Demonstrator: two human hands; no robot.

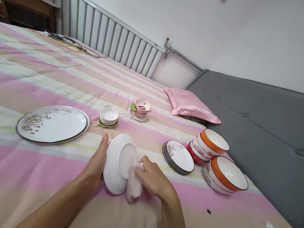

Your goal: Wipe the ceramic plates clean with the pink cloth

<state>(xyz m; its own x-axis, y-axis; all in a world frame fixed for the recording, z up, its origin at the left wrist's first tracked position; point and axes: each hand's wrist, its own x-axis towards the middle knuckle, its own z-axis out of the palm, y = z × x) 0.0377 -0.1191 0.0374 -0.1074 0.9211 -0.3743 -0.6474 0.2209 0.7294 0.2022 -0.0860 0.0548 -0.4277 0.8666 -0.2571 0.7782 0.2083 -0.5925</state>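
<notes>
A white plate (113, 161) is held up on its edge in front of me, its underside with the round foot ring facing me. My left hand (98, 163) grips its left rim, thumb pointing up and the other fingers hidden behind. With my right hand (150, 174) I pinch a pale pink cloth (134, 189), which lies against the plate's lower right underside. To the right sits a stack of small dark-rimmed plates (180, 156) with a brown flower print. A large oval platter (54, 124) with a similar print rests at the left.
Striped bedding (59, 176) lies under everything. Orange-rimmed bowls (224, 175) stand stacked at right, near the grey headboard (263, 123). Small white bowls (109, 116), little pink dishes (141, 109) and a pink pillow (191, 104) are farther back. Cables (74, 44) lie at the far left.
</notes>
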